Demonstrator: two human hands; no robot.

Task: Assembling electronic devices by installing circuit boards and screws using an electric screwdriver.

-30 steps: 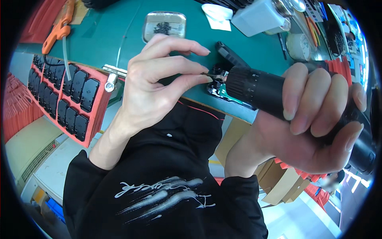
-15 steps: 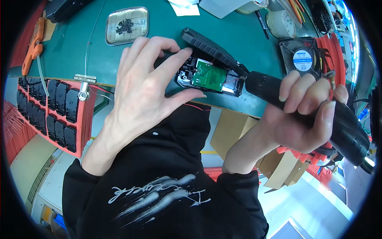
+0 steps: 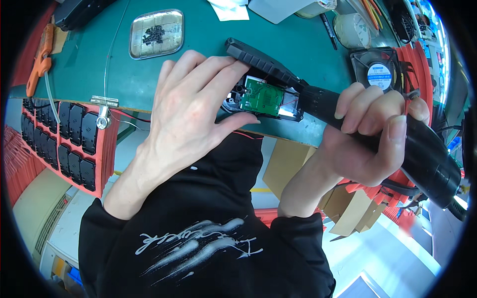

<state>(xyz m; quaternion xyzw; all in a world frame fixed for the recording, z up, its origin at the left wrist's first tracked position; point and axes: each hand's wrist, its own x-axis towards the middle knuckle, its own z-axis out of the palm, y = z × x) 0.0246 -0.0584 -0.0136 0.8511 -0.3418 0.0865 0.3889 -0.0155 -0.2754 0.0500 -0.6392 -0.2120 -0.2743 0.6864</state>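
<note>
My right hand is wrapped round a black electric screwdriver, which lies slanted with its front end to the left. That front end meets the right end of an opened black device casing; whether its bit touches a screw is hidden. Inside the casing sits a green circuit board with thin wires. A ridged black shell part leans along the casing's far side. My left hand grips the casing's left end, fingers over the far side and thumb along the near edge.
A metal tray of small dark screws stands at the back left. A small fan is at the right, near a white spool. Red racks of black casings and a metal clip are at the left table edge.
The screwdriver in my right hand has shifted left, its front end closer against the casing. My left hand's fingers have moved slightly and now cover more of the casing's left end.
</note>
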